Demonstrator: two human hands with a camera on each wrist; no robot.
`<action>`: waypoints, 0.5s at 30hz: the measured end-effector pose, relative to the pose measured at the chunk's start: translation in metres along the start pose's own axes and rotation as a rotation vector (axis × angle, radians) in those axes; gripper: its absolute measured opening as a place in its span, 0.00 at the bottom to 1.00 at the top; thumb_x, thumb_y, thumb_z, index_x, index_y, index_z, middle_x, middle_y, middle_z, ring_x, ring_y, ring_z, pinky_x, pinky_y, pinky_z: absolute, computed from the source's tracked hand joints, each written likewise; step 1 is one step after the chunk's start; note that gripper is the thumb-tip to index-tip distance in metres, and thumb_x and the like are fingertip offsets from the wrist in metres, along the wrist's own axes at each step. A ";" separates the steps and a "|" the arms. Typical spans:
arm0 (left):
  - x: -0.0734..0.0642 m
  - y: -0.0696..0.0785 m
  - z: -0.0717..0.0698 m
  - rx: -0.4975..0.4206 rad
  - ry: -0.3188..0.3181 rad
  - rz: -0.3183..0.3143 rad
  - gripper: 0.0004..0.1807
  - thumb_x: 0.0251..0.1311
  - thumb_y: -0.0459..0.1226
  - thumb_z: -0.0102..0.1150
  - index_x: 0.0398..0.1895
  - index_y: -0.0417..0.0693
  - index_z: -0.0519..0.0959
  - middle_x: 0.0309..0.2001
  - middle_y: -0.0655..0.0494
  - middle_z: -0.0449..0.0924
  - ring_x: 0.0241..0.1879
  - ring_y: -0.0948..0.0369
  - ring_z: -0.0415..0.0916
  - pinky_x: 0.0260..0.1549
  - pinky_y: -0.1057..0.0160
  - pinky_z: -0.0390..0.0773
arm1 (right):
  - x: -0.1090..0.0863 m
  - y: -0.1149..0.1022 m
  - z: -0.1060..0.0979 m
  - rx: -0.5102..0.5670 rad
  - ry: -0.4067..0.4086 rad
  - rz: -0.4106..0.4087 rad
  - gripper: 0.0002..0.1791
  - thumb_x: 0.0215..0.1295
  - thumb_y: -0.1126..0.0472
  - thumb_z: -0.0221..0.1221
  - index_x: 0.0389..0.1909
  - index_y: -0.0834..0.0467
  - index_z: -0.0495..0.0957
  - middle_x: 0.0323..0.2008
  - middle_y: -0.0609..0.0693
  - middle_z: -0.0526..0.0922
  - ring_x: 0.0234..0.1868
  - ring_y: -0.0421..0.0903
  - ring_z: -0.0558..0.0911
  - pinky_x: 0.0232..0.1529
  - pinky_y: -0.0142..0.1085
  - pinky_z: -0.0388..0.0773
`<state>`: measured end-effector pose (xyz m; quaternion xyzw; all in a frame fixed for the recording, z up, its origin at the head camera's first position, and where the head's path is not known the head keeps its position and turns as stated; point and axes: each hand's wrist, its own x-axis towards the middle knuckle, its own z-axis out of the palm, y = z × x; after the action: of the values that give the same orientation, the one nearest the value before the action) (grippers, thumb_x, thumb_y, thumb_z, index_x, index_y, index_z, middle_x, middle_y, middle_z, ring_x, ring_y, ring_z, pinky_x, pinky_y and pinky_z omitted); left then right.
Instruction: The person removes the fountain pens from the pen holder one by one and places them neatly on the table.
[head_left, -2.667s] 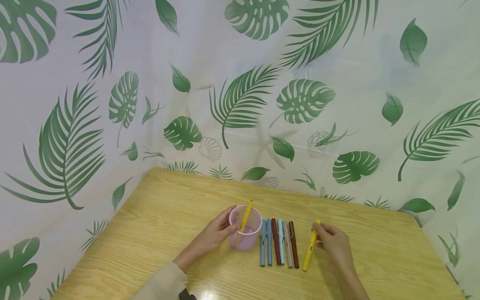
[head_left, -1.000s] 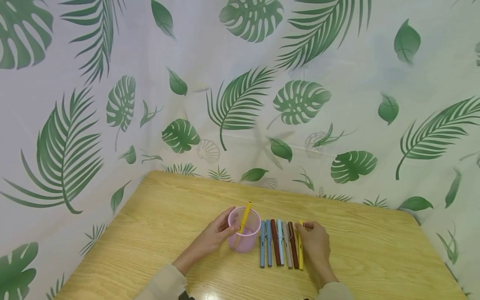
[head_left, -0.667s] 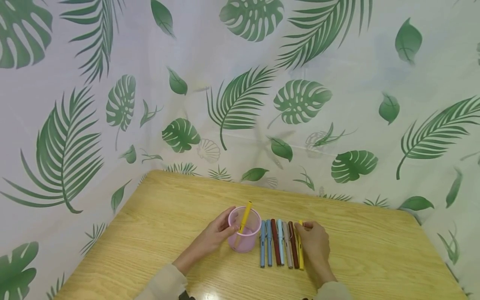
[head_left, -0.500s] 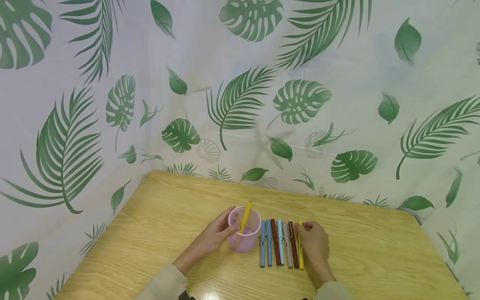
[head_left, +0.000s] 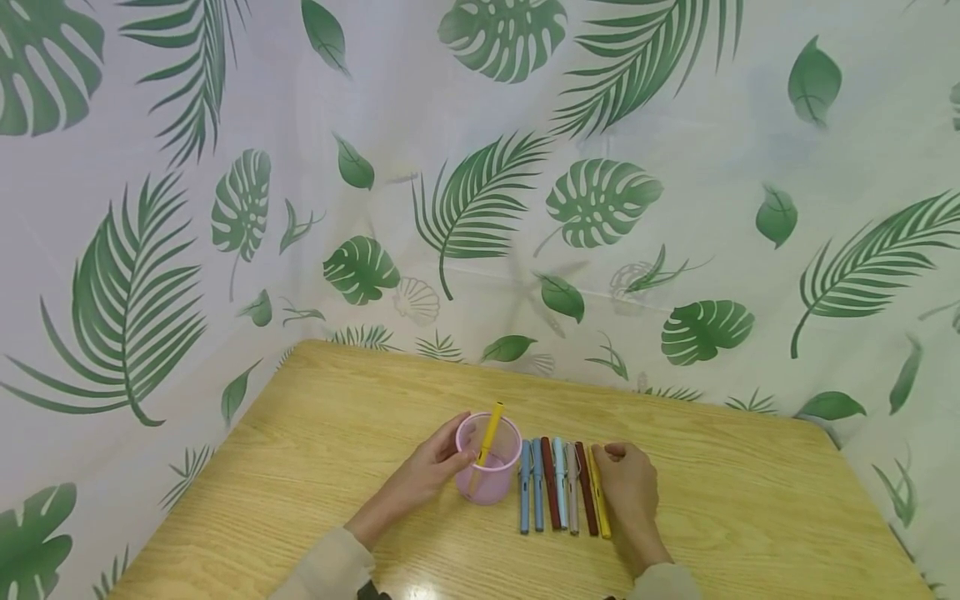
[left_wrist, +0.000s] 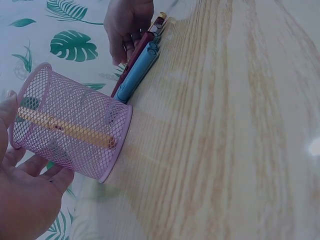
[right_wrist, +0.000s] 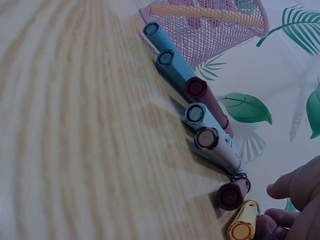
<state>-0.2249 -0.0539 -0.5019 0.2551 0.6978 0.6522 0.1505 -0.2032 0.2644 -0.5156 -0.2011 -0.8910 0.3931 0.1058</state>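
Note:
A pink mesh pen cup (head_left: 489, 483) stands on the table, gripped from its left side by my left hand (head_left: 431, 467), thumb near the rim. One yellow pen (left_wrist: 65, 127) leans inside it. To the right of the cup several pens lie side by side: two blue pens (head_left: 532, 500), a dark red pen (head_left: 551, 492), a light blue pen (head_left: 561, 492), a grey pen (head_left: 573, 500) and another dark red pen (head_left: 587, 500). At the row's right end lies a second yellow pen (right_wrist: 243, 222). My right hand (head_left: 628, 487) has fingers against its side, the thumb raised apart from it.
The wooden table (head_left: 360, 392) reaches back to a white wall covering (head_left: 480, 275) printed with green leaves. The blue end of the pen row lies close beside the cup.
My right hand has brought the yellow pen leftward to the row's end. Its upper end has just tilted left, with the neighbouring pens shifting slightly left. The left hand stays on the cup.

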 end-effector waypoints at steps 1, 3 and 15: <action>0.000 0.000 0.000 -0.001 -0.001 0.000 0.37 0.80 0.35 0.51 0.82 0.34 0.45 0.78 0.31 0.53 0.77 0.40 0.54 0.73 0.46 0.61 | 0.000 0.000 0.000 0.006 0.006 -0.002 0.23 0.75 0.50 0.59 0.51 0.69 0.82 0.45 0.64 0.86 0.44 0.60 0.85 0.40 0.54 0.82; 0.000 0.000 0.000 0.001 -0.002 -0.002 0.37 0.80 0.35 0.50 0.82 0.34 0.45 0.78 0.32 0.53 0.77 0.40 0.53 0.73 0.46 0.60 | -0.001 0.000 0.000 0.023 0.020 -0.009 0.23 0.75 0.51 0.58 0.51 0.69 0.82 0.45 0.64 0.86 0.43 0.59 0.85 0.40 0.53 0.82; 0.000 0.001 0.001 0.011 0.001 -0.004 0.36 0.80 0.33 0.48 0.82 0.34 0.45 0.79 0.32 0.52 0.77 0.40 0.53 0.74 0.45 0.60 | -0.006 -0.020 -0.001 0.137 0.071 -0.101 0.18 0.75 0.55 0.58 0.50 0.67 0.84 0.42 0.62 0.86 0.44 0.56 0.84 0.38 0.39 0.80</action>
<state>-0.2241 -0.0531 -0.5015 0.2544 0.7018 0.6482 0.1502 -0.2032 0.2505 -0.5002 -0.1619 -0.8667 0.4399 0.1706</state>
